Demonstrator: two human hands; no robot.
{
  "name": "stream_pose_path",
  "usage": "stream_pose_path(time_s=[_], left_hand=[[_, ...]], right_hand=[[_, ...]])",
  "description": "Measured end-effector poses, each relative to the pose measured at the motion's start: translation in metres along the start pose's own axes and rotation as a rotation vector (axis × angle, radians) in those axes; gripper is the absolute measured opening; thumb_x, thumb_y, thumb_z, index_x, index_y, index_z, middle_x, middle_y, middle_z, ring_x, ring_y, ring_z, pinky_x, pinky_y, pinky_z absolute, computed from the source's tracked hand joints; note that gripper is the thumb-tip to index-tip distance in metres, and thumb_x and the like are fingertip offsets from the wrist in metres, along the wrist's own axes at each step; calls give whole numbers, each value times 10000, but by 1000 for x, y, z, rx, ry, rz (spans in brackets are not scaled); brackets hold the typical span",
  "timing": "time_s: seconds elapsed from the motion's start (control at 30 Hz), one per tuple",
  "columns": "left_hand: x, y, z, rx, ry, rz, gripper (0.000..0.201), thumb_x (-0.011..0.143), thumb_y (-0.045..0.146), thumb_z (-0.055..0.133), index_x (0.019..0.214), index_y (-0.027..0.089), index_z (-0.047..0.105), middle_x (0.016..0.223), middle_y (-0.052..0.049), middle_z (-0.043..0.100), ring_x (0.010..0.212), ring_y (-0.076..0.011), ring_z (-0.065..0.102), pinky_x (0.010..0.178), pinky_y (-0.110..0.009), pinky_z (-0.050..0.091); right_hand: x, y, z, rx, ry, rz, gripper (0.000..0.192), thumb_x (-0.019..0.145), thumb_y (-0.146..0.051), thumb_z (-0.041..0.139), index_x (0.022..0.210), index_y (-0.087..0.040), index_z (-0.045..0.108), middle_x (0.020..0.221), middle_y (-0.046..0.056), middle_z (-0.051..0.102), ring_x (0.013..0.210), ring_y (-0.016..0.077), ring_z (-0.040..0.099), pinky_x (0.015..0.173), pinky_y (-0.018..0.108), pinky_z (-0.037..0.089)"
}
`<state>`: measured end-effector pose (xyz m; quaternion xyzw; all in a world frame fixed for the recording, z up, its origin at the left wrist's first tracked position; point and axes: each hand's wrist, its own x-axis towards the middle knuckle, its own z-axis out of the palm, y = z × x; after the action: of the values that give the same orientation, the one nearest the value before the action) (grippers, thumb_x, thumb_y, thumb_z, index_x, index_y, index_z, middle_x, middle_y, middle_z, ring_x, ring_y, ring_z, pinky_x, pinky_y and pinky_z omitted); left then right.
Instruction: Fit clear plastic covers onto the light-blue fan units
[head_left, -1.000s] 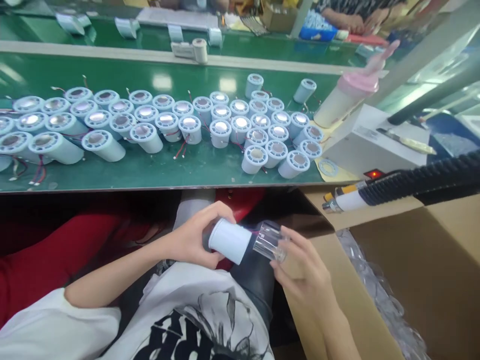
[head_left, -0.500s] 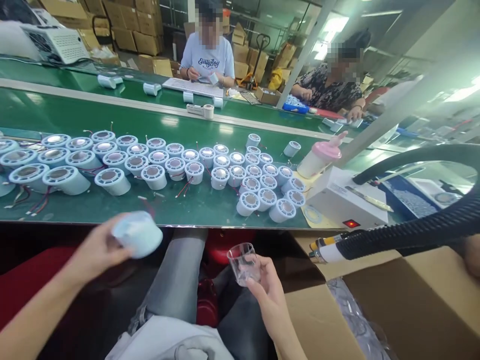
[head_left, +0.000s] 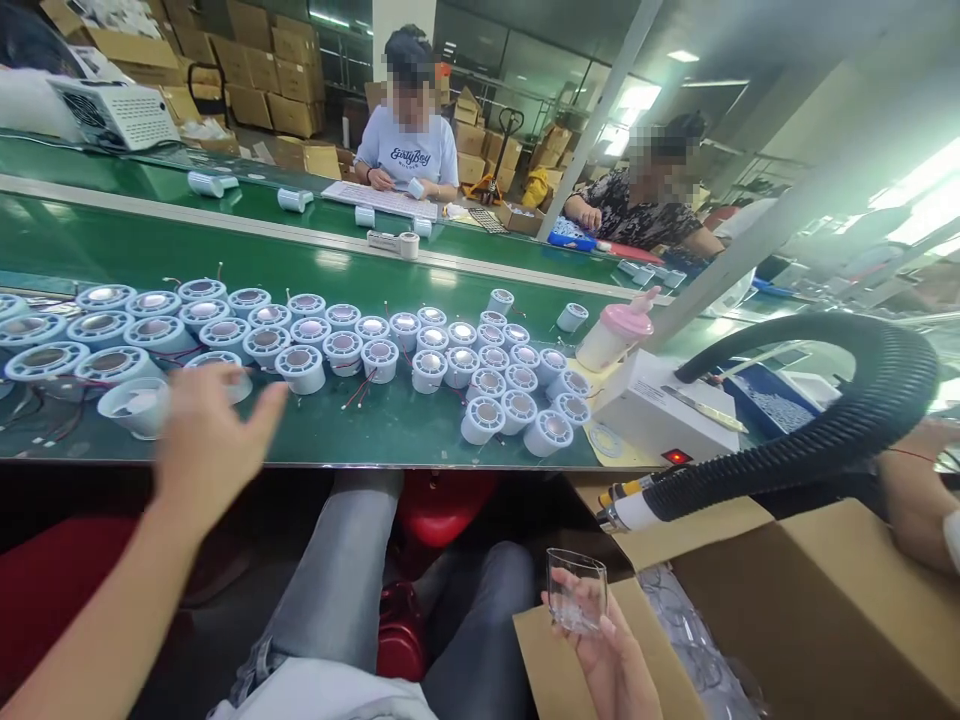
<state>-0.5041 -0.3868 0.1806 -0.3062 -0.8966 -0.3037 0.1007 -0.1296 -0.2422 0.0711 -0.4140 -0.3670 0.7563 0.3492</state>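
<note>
Over the near edge of the bench, my left hand [head_left: 210, 435] has its thumb and fingers apart and nothing visible in its grip. Just left of it on the bench is a pale blue, cup-like part [head_left: 133, 408]; whether the hand still touches it is hard to see. Behind the fingers a light blue cylindrical housing [head_left: 238, 385] is partly hidden. Down by my right knee, my right hand [head_left: 611, 650] is closed around a clear plastic cup [head_left: 576, 592], its mouth facing up.
Rows of light blue housings [head_left: 300, 370] with thin wires cover the green bench [head_left: 382, 430]. At right are a white box [head_left: 660, 410] with a red switch, a black hose [head_left: 810, 465], a pink-lidded bottle [head_left: 619, 335] and an open carton [head_left: 847, 610] of clear parts. Two people work opposite.
My left hand has moved up and left onto the bench and let go of the pale blue part. My right hand, with the clear cup, has shifted right and down.
</note>
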Motion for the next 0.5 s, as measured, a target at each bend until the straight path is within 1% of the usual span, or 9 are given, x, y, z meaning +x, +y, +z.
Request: stream_pose_path(time_s=[0.03, 0.07, 0.1, 0.17, 0.23, 0.3, 0.37, 0.43, 0.5], left_hand=[[1, 30, 13, 40, -154, 34, 509, 895, 591, 313, 859, 186, 618, 889, -52, 670, 1019, -269, 609, 730, -386, 448], [2, 60, 28, 28, -260, 86, 532, 848, 641, 370, 891, 168, 610, 855, -70, 678, 888, -266, 651, 679, -367, 465], [4, 87, 43, 26, -331, 130, 603, 776, 703, 435, 936, 148, 608, 849, -100, 688, 834, -295, 663, 666, -378, 475], [7, 133, 75, 92, -528, 214, 795, 677, 778, 476, 1030, 73, 575, 937, -218, 677, 898, -400, 644, 723, -458, 485], [8, 164, 100, 64, -581, 246, 814, 629, 752, 554, 1042, 50, 568, 954, -255, 669, 920, -428, 635, 749, -478, 488], [6, 176, 112, 26, -599, 247, 705, 660, 644, 600, 1024, 42, 565, 963, -276, 660, 944, -437, 628, 777, -493, 483], [2, 173, 111, -11, -620, 237, 560, 703, 514, 593, 1001, 42, 550, 979, -292, 644, 978, -448, 611, 808, -521, 465], [-6, 158, 99, -76, -671, 242, 450, 718, 437, 551, 986, 76, 523, 981, -257, 643, 972, -417, 618, 819, -518, 466], [-16, 136, 84, -172, -776, 256, 385, 733, 399, 464, 1008, 130, 476, 939, -164, 657, 863, -314, 661, 758, -442, 511]], right_hand=[[0, -2, 4, 15, -9, 15, 397, 589, -557, 761, 794, -224, 686, 1001, 62, 695, 838, 237, 666, 622, 301, 534], [0, -2, 9, 25, -17, 28, 403, 630, -580, 728, 814, -223, 699, 1011, 66, 690, 869, 245, 665, 661, 321, 546], [1, -2, 13, 30, -28, 35, 412, 660, -600, 698, 815, -218, 708, 1013, 71, 685, 884, 252, 664, 691, 341, 554], [2, 0, 21, 34, -54, 28, 430, 682, -623, 666, 788, -209, 719, 1010, 75, 676, 878, 261, 667, 704, 366, 563], [3, 2, 25, 19, -96, 0, 430, 688, -623, 660, 775, -207, 723, 1016, 76, 665, 853, 259, 669, 692, 370, 565], [2, 1, 25, -12, -128, -53, 412, 735, -606, 623, 821, -216, 725, 1052, 76, 649, 872, 247, 661, 717, 355, 559], [-2, -2, 24, -72, -160, -125, 432, 800, -605, 541, 911, -227, 716, 1072, 81, 639, 880, 225, 646, 723, 326, 549], [-5, -9, 25, -192, -206, -197, 466, 844, -604, 467, 1021, -234, 687, 1069, 90, 637, 882, 213, 631, 725, 310, 540], [-8, -17, 29, -406, -286, -291, 441, 872, -552, 457, 1130, -245, 640, 1097, 96, 626, 922, 219, 619, 770, 323, 535]])
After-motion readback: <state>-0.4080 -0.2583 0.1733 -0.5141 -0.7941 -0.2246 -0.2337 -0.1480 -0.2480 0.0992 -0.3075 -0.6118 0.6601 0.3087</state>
